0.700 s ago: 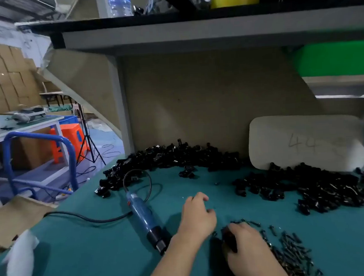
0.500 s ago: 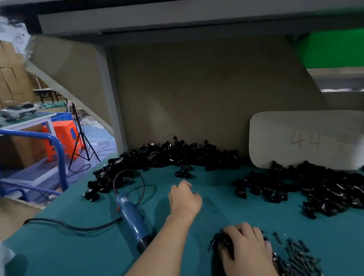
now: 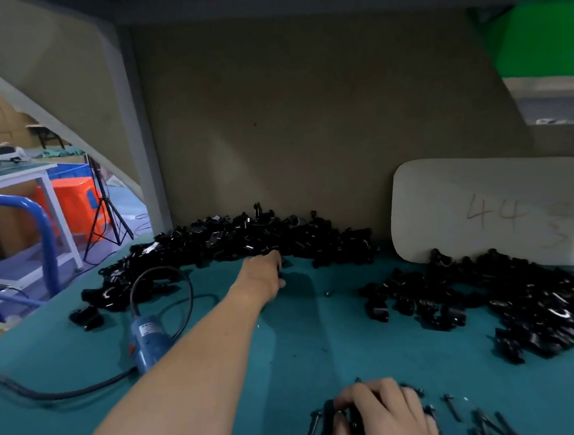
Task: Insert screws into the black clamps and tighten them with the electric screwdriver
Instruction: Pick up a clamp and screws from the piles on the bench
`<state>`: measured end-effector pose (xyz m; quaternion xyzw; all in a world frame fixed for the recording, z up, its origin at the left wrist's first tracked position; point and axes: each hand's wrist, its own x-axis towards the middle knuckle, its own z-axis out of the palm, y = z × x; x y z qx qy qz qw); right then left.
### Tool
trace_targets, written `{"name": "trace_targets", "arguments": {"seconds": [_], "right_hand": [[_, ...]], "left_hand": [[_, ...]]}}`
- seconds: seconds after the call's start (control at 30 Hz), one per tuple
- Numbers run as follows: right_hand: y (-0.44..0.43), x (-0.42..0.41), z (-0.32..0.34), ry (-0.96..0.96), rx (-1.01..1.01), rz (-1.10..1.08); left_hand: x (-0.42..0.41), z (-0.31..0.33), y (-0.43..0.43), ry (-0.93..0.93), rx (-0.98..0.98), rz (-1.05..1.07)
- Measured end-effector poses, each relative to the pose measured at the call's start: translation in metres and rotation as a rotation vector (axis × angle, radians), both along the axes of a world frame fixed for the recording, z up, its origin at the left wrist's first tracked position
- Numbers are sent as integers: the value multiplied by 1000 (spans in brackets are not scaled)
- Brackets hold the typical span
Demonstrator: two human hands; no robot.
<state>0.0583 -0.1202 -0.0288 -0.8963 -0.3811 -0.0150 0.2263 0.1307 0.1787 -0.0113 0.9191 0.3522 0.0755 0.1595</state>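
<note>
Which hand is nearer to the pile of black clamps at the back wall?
Left. The left hand reaches the clamp pile's front edge; the right hand holds a clamp near the person, beside the screws.

I count two heaps of black clamps point(image 3: 246, 236), one electric screwdriver point(image 3: 148, 340), one white board point(image 3: 480, 212), and a scatter of screws point(image 3: 483, 420) by my right grip point(image 3: 388, 413), too many to tally.

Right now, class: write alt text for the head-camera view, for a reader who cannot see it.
A person's left hand stretches across a teal table to the edge of a far pile of black clamps, while the right hand curls over a dark piece beside loose screws. A blue electric screwdriver lies at left.
</note>
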Motion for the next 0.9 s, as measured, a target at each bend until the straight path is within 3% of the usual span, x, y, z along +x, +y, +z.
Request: {"name": "trace_targets", "arguments": {"seconds": [0.1, 0.27, 0.47, 0.63, 0.77, 0.9], "right_hand": [[2, 3, 1, -27, 77, -17], [-6, 5, -5, -15, 108, -38], [-5, -1, -3, 24, 6, -55], [-8, -3, -1, 43, 57, -62], [-13, -6, 15, 185, 166, -90], [-18, 8, 36, 333, 279, -114]], "left_hand": [[-6, 0, -3, -88, -78, -8], [-37, 25, -40, -479, -488, -140], [-96, 54, -135, -938, -566, -370], [-130, 20, -197, -1061, -466, -250], [-135, -22, -232, -998, -460, -4], [-130, -33, -224, -985, -416, 72]]}}
